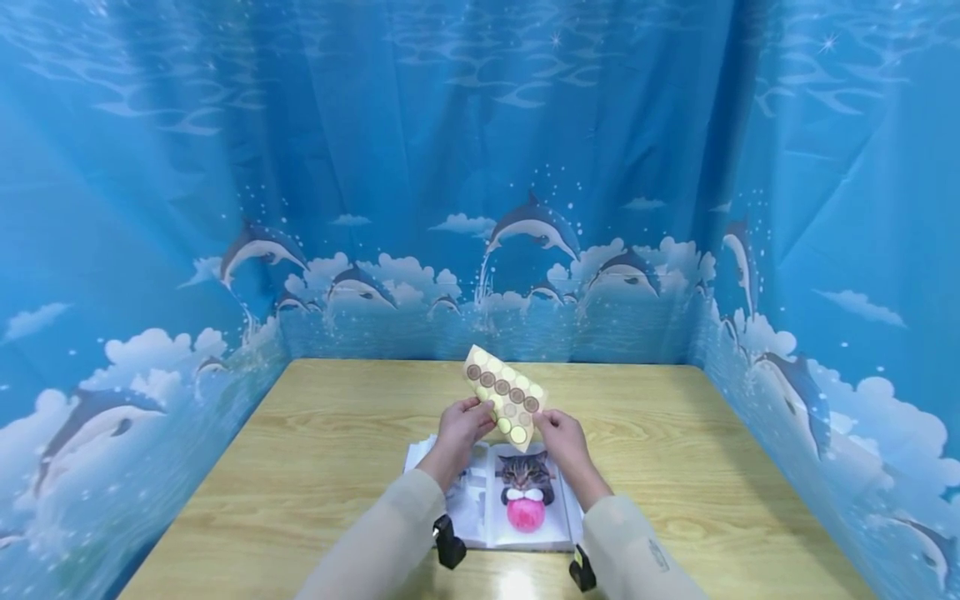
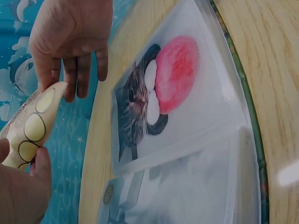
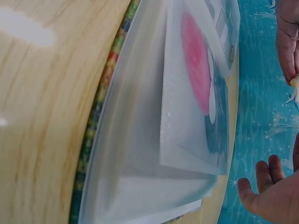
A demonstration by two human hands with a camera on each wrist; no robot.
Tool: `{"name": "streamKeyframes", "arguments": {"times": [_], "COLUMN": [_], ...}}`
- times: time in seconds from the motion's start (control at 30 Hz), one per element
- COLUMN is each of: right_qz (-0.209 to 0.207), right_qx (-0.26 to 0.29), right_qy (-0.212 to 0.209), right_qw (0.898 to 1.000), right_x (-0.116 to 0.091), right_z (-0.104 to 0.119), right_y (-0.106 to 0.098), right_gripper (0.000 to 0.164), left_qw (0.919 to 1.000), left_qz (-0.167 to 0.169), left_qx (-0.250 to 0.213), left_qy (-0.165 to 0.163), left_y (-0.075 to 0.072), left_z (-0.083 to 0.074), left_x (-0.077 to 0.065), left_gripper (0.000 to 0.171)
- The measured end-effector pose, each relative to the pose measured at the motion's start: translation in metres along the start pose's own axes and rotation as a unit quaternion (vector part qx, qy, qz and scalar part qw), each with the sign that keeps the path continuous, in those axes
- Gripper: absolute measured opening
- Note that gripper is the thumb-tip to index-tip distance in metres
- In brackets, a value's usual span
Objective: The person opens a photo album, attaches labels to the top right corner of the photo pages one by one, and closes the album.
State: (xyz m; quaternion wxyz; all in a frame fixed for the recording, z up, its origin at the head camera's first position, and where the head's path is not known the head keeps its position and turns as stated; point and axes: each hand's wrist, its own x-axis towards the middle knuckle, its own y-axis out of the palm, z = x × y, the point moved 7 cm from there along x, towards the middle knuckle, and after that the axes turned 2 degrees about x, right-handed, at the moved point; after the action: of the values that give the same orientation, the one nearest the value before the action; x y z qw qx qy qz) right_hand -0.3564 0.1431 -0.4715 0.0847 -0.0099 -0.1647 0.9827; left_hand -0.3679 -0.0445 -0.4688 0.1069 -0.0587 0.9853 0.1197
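Note:
A sheet of round stickers point(image 1: 504, 390), with yellow and brown circles, is held tilted above an open album. My left hand point(image 1: 459, 432) pinches its left side with the thumb on top. At its lower right edge, my right hand point(image 1: 564, 440) pinches the sheet between thumb and index finger; the left wrist view shows the other right fingers extended. In that view the sheet point(image 2: 35, 127) bends slightly. Below both hands lies the album point(image 1: 471, 521), its right page showing a cat picture point(image 1: 525, 473) with a pink ball.
The album rests on a wooden table point(image 1: 345, 442). Clear sleeves cover its pages, and one page point(image 3: 182, 126) lifts a little in the right wrist view. Blue dolphin-print curtains point(image 1: 420, 167) enclose the table's back and sides.

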Motion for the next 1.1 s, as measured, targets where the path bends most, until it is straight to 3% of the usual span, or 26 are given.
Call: {"name": "streamKeyframes", "arguments": {"times": [0.23, 0.57, 0.7, 0.8, 0.9, 1.03, 1.1], "right_qz": [0.003, -0.006, -0.026, -0.051, -0.07, -0.087, -0.092], "right_qx": [0.001, -0.013, -0.026, -0.066, -0.146, -0.249, -0.277], "right_qy": [0.007, 0.003, -0.019, -0.066, -0.151, -0.269, -0.3], "right_qw": [1.0, 1.0, 0.999, 0.994, 0.975, 0.926, 0.908], "right_x": [-0.003, -0.005, -0.007, -0.011, -0.019, -0.034, -0.04], "right_z": [0.0, 0.003, 0.007, 0.016, 0.033, 0.053, 0.058], "right_y": [0.002, 0.0, -0.003, -0.005, -0.003, 0.007, 0.012], "right_gripper": [0.028, 0.025, 0.031, 0.036, 0.032, 0.024, 0.023], "left_qw": [1.0, 0.9996, 0.9998, 0.9998, 0.9997, 0.9994, 0.9993], "left_qz": [-0.002, -0.008, -0.009, -0.015, -0.025, -0.033, -0.034], "left_qx": [0.002, 0.024, 0.016, 0.008, 0.002, -0.008, -0.013], "left_qy": [-0.006, 0.008, 0.012, 0.012, 0.008, 0.01, 0.011], "left_y": [0.003, 0.0, 0.0, 0.0, -0.001, -0.001, 0.0], "left_z": [0.003, 0.009, 0.01, 0.011, 0.013, 0.014, 0.015], "left_x": [-0.01, -0.012, -0.013, -0.014, -0.015, -0.017, -0.018], "left_gripper": [0.052, 0.038, 0.035, 0.036, 0.037, 0.036, 0.036]}}
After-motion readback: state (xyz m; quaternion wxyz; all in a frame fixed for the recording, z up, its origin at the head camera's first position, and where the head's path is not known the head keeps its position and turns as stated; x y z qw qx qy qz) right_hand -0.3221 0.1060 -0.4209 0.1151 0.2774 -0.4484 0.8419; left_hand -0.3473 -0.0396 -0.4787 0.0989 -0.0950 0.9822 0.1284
